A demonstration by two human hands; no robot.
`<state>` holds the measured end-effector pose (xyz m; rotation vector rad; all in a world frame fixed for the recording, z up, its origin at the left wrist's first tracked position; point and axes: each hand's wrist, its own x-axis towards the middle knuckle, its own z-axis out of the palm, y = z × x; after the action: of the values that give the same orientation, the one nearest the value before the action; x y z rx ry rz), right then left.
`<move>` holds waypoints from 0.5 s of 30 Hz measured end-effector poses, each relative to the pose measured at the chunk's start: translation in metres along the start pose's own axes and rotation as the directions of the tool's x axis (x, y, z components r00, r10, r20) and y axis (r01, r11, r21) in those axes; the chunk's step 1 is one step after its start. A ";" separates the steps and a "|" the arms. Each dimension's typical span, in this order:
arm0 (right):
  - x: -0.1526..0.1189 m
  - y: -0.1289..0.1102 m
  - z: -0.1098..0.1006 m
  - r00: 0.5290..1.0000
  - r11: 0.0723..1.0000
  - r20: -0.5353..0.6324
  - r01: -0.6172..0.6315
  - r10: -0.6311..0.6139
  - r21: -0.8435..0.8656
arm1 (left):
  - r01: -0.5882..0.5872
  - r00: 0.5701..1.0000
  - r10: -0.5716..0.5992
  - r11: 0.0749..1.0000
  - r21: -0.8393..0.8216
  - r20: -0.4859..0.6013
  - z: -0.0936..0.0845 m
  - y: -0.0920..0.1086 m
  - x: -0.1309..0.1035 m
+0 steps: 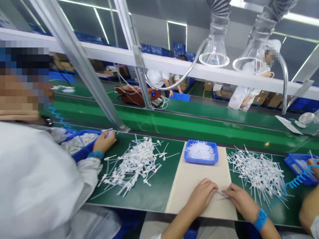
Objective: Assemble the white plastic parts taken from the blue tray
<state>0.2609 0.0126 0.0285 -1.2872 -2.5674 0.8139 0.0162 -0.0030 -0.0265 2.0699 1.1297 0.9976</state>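
Over the beige mat, my left hand and my right hand face each other with pinched fingers. A thin white piece spans the small gap between them, its ends held by both hands. Beyond my hands, at the mat's far edge, a blue tray holds a heap of thin white tubes. A pile of white tubes with connectors lies left of the mat, and another pile lies to its right. A blue band circles my right wrist.
At the left, a person in white reaches beside a blue bin. Another person's arm is at the right edge, near a blue bin and a coiled blue cord. A metal frame and green conveyor stand beyond the table.
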 end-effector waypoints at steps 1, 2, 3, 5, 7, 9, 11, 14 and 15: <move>-0.005 0.002 -0.001 1.000 1.000 -0.002 -0.004 0.004 0.027 | 0.002 1.000 -0.002 1.000 0.008 -0.008 0.001 -0.001 -0.001; -0.011 0.006 -0.001 1.000 0.998 -0.008 -0.008 0.009 0.055 | 0.005 1.000 -0.004 1.000 0.014 -0.017 0.002 -0.001 -0.001; -0.018 0.010 -0.002 1.000 0.996 -0.021 -0.013 0.015 0.084 | 0.009 1.000 -0.009 1.000 0.018 -0.027 0.003 -0.001 -0.001; -0.034 0.021 -0.004 0.997 0.990 -0.068 -0.036 0.046 0.136 | 0.018 0.999 -0.017 1.000 0.019 -0.046 0.004 -0.001 -0.001; -0.049 0.031 -0.007 0.987 0.975 -0.110 -0.098 0.122 0.199 | 0.025 0.997 -0.024 1.000 0.009 -0.068 0.003 -0.001 0.000; -0.057 0.035 -0.009 0.968 0.939 -0.131 -0.168 0.215 0.299 | 0.026 0.994 -0.028 1.000 -0.014 -0.103 0.002 -0.001 0.000; -0.055 0.031 -0.008 0.944 0.895 -0.197 -0.166 0.266 0.413 | 0.034 0.987 -0.042 0.998 -0.056 -0.156 0.000 0.000 -0.001; -0.030 0.014 0.002 0.888 0.845 -0.358 -0.060 0.288 0.531 | 0.068 0.970 -0.099 0.987 -0.143 -0.222 -0.004 0.001 -0.002; -0.019 0.007 0.008 0.875 0.828 -0.386 -0.030 0.292 0.559 | 0.084 0.964 -0.124 0.981 -0.174 -0.235 -0.005 0.001 -0.002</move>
<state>0.2744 -0.0018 0.0200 -1.3210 -1.7011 1.0207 0.0120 -0.0050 -0.0240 1.7754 1.2215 1.2745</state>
